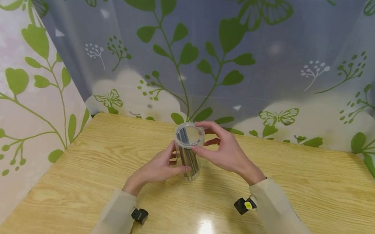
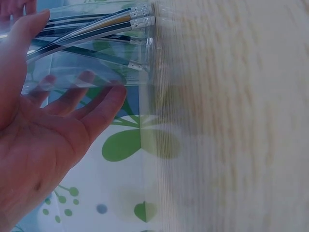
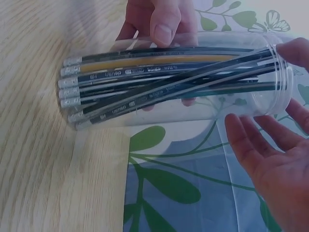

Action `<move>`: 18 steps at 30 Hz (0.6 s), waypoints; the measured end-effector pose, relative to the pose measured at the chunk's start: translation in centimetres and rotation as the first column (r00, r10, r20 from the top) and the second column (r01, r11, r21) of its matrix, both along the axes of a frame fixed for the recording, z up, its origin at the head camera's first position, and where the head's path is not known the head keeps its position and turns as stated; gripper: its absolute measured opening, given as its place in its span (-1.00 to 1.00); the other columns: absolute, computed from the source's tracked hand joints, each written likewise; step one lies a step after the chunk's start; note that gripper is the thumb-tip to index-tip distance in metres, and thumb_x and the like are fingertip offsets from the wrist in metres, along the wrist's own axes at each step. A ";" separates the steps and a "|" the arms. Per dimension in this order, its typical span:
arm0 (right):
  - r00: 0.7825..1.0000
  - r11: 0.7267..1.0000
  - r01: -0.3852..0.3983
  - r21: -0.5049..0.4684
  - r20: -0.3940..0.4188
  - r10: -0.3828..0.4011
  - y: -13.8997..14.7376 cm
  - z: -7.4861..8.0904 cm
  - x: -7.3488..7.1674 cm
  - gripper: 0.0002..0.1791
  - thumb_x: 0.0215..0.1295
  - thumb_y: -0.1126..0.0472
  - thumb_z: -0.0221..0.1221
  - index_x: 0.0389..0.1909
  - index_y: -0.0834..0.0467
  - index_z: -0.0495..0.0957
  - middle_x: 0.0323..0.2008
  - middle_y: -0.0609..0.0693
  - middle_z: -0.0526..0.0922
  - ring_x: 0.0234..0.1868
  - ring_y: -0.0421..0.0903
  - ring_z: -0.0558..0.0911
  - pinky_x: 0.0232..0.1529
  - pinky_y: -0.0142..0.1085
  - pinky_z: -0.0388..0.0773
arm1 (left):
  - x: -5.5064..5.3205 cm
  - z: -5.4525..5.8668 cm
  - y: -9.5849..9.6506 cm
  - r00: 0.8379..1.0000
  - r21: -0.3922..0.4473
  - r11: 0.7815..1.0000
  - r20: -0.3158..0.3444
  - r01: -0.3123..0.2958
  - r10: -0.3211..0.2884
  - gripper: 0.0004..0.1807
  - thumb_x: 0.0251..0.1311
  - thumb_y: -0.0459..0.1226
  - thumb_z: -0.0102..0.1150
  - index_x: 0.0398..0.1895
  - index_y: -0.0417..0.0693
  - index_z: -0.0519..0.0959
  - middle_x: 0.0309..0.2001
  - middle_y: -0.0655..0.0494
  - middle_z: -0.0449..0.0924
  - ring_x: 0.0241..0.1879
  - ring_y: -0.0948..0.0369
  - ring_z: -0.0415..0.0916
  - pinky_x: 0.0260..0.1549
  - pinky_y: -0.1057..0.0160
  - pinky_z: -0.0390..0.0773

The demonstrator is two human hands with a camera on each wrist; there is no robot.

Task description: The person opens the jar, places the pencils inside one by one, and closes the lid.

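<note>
A clear plastic jar (image 1: 192, 173) stands upright on the table between both hands, with several pencils (image 3: 145, 70) leaning inside it. Most of the pencils are dark and one is yellow; their eraser ends point down at the jar's base. My left hand (image 1: 156, 169) holds the jar's body low on its left side, thumb across the near face and fingers behind. At the top, my right hand (image 1: 223, 147) grips the round clear lid (image 1: 188, 146) by its rim, thumb in front and fingers on the far side. The right wrist view shows the lid end of the jar between those fingers.
The wood-grain table (image 1: 97, 191) runs back to a hanging cloth (image 1: 274, 72) printed with leaves and butterflies. A second printed cloth (image 1: 39, 90) borders the left side. Each sleeve carries a small black wrist device (image 1: 140, 215).
</note>
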State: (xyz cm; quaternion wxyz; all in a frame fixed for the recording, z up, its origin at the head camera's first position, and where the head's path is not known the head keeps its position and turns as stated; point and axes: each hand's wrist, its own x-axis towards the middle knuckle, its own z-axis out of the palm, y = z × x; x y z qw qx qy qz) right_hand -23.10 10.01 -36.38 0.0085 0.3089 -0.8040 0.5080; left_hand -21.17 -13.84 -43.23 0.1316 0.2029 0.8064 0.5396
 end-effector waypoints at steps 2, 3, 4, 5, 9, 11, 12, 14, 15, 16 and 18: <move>1.000 1.000 0.011 0.001 -0.003 -0.011 -0.1 0.0 0.0 -0.39 0.23 0.21 0.44 0.30 0.01 0.50 0.18 0.00 0.60 0.15 -0.01 0.56 0.09 -0.10 0.71 | 0.0 0.0 0.0 1.000 -0.005 1.000 -0.001 0.000 0.000 0.10 0.29 -0.18 0.38 0.65 0.44 -0.21 0.56 -0.05 0.17 0.51 -0.14 0.24 0.47 -0.10 0.40; 1.000 1.000 0.019 -0.001 -0.010 -0.019 -0.2 -0.1 0.1 -0.39 0.22 0.21 0.45 0.29 0.02 0.50 0.18 0.01 0.60 0.14 -0.01 0.56 0.08 -0.09 0.72 | 0.0 0.0 0.0 1.000 -0.006 1.000 -0.003 0.001 -0.001 0.10 0.29 -0.18 0.38 0.65 0.43 -0.20 0.56 -0.05 0.18 0.51 -0.14 0.24 0.47 -0.10 0.41; 0.999 1.000 0.029 -0.002 -0.018 -0.029 -0.3 -0.1 0.1 -0.39 0.20 0.21 0.47 0.28 0.04 0.50 0.17 0.02 0.60 0.13 -0.02 0.57 0.06 -0.08 0.73 | -0.1 0.0 0.0 1.000 -0.006 1.000 -0.004 0.003 -0.003 0.09 0.29 -0.18 0.38 0.66 0.42 -0.20 0.56 -0.05 0.18 0.51 -0.14 0.24 0.47 -0.10 0.41; 0.999 0.999 0.040 -0.004 -0.025 -0.040 -0.4 -0.1 0.2 -0.38 0.18 0.20 0.48 0.26 0.06 0.50 0.16 0.02 0.59 0.11 -0.01 0.58 0.04 -0.07 0.74 | -0.1 0.0 0.0 1.000 -0.005 1.000 -0.006 0.006 -0.006 0.10 0.29 -0.19 0.38 0.66 0.40 -0.20 0.56 -0.06 0.18 0.51 -0.14 0.24 0.47 -0.10 0.40; 0.997 0.998 0.064 -0.009 -0.040 -0.064 -0.9 -0.1 0.2 -0.32 0.11 0.16 0.53 0.24 0.12 0.47 0.17 0.07 0.52 0.09 0.08 0.59 -0.01 -0.05 0.75 | -0.2 0.0 0.1 1.000 -0.011 1.000 -0.010 0.007 -0.007 0.08 0.29 -0.19 0.38 0.66 0.37 -0.17 0.56 -0.05 0.17 0.50 -0.14 0.25 0.47 -0.10 0.40; 0.997 0.998 0.065 -0.003 -0.036 -0.065 -0.9 -0.1 0.2 -0.30 0.11 0.13 0.53 0.25 0.10 0.45 0.19 0.05 0.50 0.10 0.11 0.58 0.00 -0.07 0.74 | -0.2 0.0 0.1 1.000 -0.014 1.000 -0.010 0.009 -0.009 0.09 0.29 -0.19 0.38 0.66 0.37 -0.19 0.57 -0.04 0.17 0.50 -0.14 0.25 0.47 -0.10 0.40; 0.998 0.998 0.060 -0.002 -0.031 -0.060 -0.9 -0.1 0.2 -0.30 0.13 0.14 0.52 0.27 0.09 0.43 0.19 0.05 0.50 0.12 0.11 0.58 0.01 -0.07 0.73 | -0.2 0.0 0.2 1.000 -0.016 1.000 -0.010 0.010 -0.010 0.09 0.29 -0.18 0.38 0.66 0.39 -0.19 0.57 -0.04 0.16 0.50 -0.13 0.25 0.47 -0.10 0.40; 0.999 0.999 0.046 0.002 -0.025 -0.046 -0.7 -0.2 0.2 -0.30 0.17 0.16 0.48 0.31 0.05 0.42 0.20 0.02 0.52 0.15 0.09 0.56 0.03 -0.08 0.72 | -0.3 0.0 0.2 1.000 -0.016 1.000 -0.009 0.014 -0.014 0.10 0.29 -0.18 0.38 0.66 0.41 -0.20 0.57 -0.04 0.16 0.51 -0.14 0.24 0.46 -0.11 0.40; 0.999 0.999 0.035 0.003 -0.027 -0.035 -0.6 -0.2 0.2 -0.31 0.19 0.18 0.46 0.34 0.05 0.41 0.21 0.02 0.53 0.16 0.07 0.56 0.04 -0.08 0.71 | -0.2 0.0 0.2 1.000 -0.016 1.000 -0.008 0.014 -0.014 0.10 0.29 -0.18 0.38 0.66 0.41 -0.21 0.57 -0.05 0.16 0.50 -0.14 0.24 0.46 -0.12 0.40; 0.999 1.000 0.025 0.003 -0.027 -0.025 -0.5 -0.2 0.1 -0.31 0.22 0.21 0.44 0.35 0.04 0.41 0.21 0.02 0.54 0.17 0.06 0.55 0.05 -0.07 0.71 | -0.2 0.1 0.1 1.000 -0.018 1.000 -0.007 0.014 -0.014 0.10 0.29 -0.18 0.38 0.66 0.41 -0.20 0.56 -0.06 0.17 0.50 -0.15 0.24 0.46 -0.12 0.40; 1.000 1.000 0.007 -0.006 -0.022 -0.008 -0.3 -0.3 0.1 -0.33 0.24 0.25 0.40 0.36 0.02 0.41 0.20 0.02 0.57 0.19 0.04 0.55 0.05 -0.05 0.70 | -0.2 0.1 0.1 1.000 -0.021 1.000 -0.005 0.013 -0.013 0.10 0.28 -0.19 0.39 0.65 0.42 -0.20 0.55 -0.06 0.18 0.50 -0.16 0.24 0.46 -0.12 0.40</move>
